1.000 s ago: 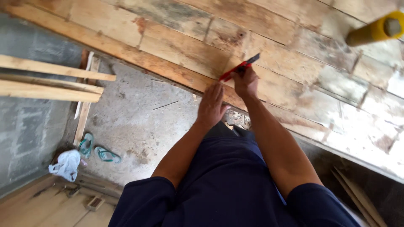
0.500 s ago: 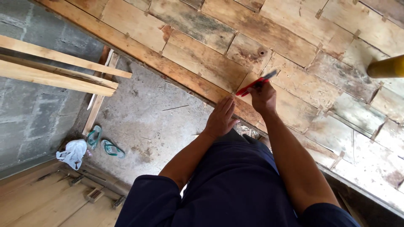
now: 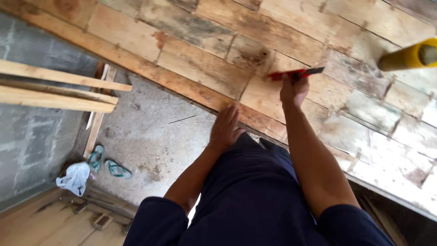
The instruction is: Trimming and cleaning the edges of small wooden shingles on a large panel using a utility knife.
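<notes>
Above a rough concrete floor [image 3: 150, 136] edged by grey block wall, a worn plank deck [image 3: 191, 64] is pressed by the flat, spread left hand [image 3: 226, 129], while a red pencil [image 3: 295, 73] is pinched in the right hand [image 3: 294, 89] against the planks.

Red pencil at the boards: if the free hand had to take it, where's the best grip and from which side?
Take the red pencil by its exposed red end, left of the right hand, coming in from the left. It lies about level along the boards; the right hand covers its middle and the dark end juts right. The left hand rests flat on the board edge below.
</notes>
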